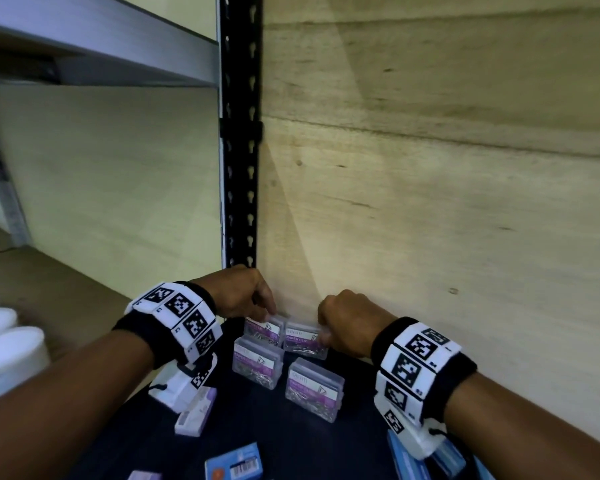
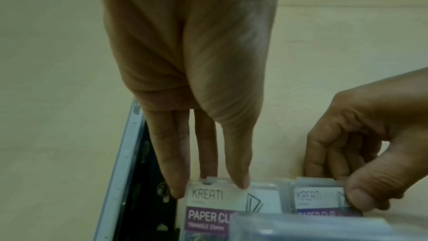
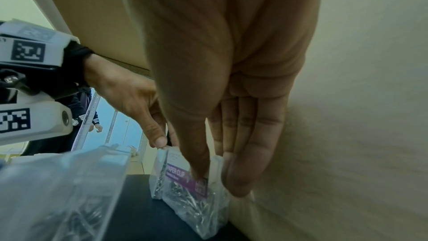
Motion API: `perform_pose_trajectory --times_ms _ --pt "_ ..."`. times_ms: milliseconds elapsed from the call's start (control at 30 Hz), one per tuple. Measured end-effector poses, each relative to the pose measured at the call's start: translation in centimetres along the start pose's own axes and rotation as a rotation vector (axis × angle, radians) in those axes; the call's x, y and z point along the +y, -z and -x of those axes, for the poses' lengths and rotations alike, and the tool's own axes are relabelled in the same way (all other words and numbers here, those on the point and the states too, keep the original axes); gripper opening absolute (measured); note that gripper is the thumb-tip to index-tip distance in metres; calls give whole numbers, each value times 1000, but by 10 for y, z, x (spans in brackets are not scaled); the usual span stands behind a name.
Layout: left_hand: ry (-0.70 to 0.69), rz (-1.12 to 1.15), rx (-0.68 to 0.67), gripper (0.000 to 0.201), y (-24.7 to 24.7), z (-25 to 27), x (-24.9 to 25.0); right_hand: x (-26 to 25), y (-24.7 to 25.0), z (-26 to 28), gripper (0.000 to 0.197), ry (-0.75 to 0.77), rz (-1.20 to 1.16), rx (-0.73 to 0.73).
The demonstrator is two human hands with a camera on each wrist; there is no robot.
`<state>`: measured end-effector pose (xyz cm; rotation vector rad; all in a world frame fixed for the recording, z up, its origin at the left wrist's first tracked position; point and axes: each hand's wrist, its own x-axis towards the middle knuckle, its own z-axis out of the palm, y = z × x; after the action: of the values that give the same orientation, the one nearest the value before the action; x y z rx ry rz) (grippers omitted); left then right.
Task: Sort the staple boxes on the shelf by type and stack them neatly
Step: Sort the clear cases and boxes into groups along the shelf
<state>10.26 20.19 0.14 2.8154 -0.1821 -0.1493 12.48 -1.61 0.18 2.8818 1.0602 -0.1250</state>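
Two clear paper clip boxes with purple labels stand side by side at the back of the dark shelf (image 1: 291,441), against the wooden wall. My left hand (image 1: 269,311) pinches the top of the left box (image 1: 261,330), thumb in front and fingers behind, as the left wrist view shows (image 2: 208,204). My right hand (image 1: 323,332) pinches the right box (image 1: 303,341), thumb on its label (image 3: 178,173) and fingers between box and wall. Two more clear paper clip boxes (image 1: 257,363) (image 1: 314,389) lie just in front.
Blue staple boxes (image 1: 232,462) (image 1: 413,459) and lilac ones (image 1: 194,417) lie near the shelf's front edge. A black slotted upright (image 1: 239,133) stands at the back corner. White round containers (image 1: 7,344) sit at the left. An upper shelf (image 1: 101,46) hangs overhead.
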Motion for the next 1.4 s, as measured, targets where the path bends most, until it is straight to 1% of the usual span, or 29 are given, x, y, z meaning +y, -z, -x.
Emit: perform_pose_trajectory --times_ms 167,300,367,433,500,533,600,667,700,767,900,1033,1133,1267,1333,1400 --pt "5 12 5 18 -1 1 8 2 7 10 37 -32 48 -65" --pt "11 6 -16 17 -3 3 15 7 11 23 41 -55 83 -109" --pt "19 0 -26 19 -3 6 21 9 12 28 40 -66 101 -127" --pt "33 -38 -27 26 0 12 26 11 13 31 33 -80 111 -118" --pt "40 -112 -3 32 4 21 26 11 16 35 37 -94 103 -93" --pt "44 -145 20 32 7 26 25 10 19 37 41 -93 91 -68" --pt "84 -182 57 25 14 45 24 4 25 42 41 -58 68 12" --pt "170 -192 27 26 19 69 23 -7 30 45 35 20 22 73" --pt "209 -199 -6 28 21 79 22 -13 32 46 31 69 -7 80" --pt "266 -218 -75 34 20 101 19 -31 31 49 25 156 -62 51" --pt "376 -257 -192 39 8 132 15 -63 20 51 18 284 -71 -12" --pt "478 -156 -333 54 -8 163 18 -94 6 44 29 383 1 -80" --pt "503 -181 -388 64 -16 183 25 -114 3 39 41 443 69 -107" --pt "519 -194 -428 59 -30 195 34 -133 2 30 57 472 156 -175" --pt "515 -183 -427 56 -36 197 36 -139 0 24 59 470 196 -205" --pt "492 -184 -414 49 -38 200 37 -141 -4 19 56 457 192 -200"
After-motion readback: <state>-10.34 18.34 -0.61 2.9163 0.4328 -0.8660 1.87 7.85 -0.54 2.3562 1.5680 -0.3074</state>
